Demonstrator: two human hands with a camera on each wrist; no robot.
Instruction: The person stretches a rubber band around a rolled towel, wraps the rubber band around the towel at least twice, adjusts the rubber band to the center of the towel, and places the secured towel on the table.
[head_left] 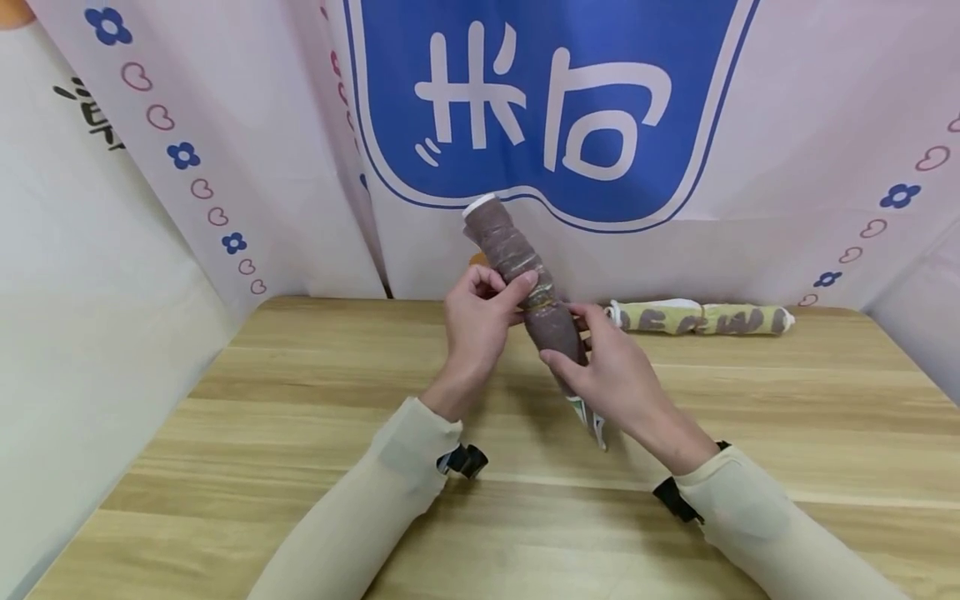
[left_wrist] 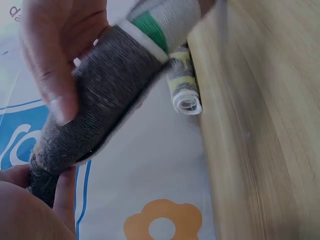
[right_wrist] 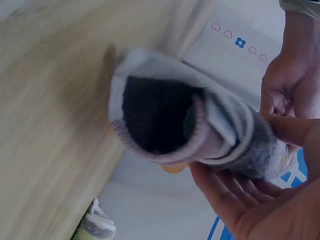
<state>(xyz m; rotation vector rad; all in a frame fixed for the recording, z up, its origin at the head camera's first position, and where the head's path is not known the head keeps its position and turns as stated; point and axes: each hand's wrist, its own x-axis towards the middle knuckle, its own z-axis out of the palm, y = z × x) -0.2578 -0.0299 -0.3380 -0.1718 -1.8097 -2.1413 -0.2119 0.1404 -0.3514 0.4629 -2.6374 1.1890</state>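
Note:
A brown fabric roll (head_left: 510, 247) with white edging is held up at a slant over the table, cinched by a thin band (head_left: 538, 307) at its middle. My left hand (head_left: 476, 325) pinches it beside the band, thumb on top. Lower down, my right hand (head_left: 618, 375) grips the roll between thumb and fingers. The roll's near end (right_wrist: 117, 100) gapes open in the right wrist view, showing a dark hollow inside. Green and white stripes (left_wrist: 150, 30) mark that end in the left wrist view.
A second roll (head_left: 660, 317), yellow with grey-brown markings and also tied at its middle, lies along the back edge of the wooden table (head_left: 300, 467). Behind the table hangs a white curtain (head_left: 420, 250) with a blue printed panel.

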